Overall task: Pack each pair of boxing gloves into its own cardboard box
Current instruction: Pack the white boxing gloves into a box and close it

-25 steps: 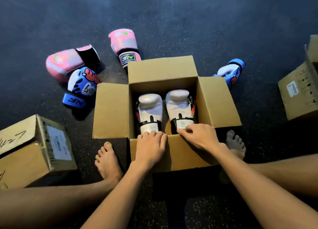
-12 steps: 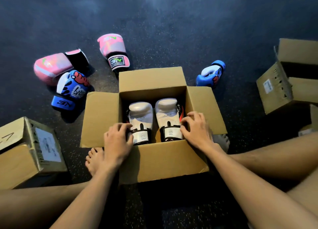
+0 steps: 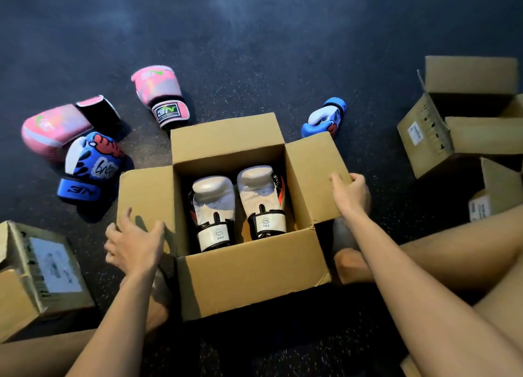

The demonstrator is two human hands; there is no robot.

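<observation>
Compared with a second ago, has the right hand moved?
Yes. The right hand left the white gloves and moved outward to grip the right flap of the open box.
</observation>
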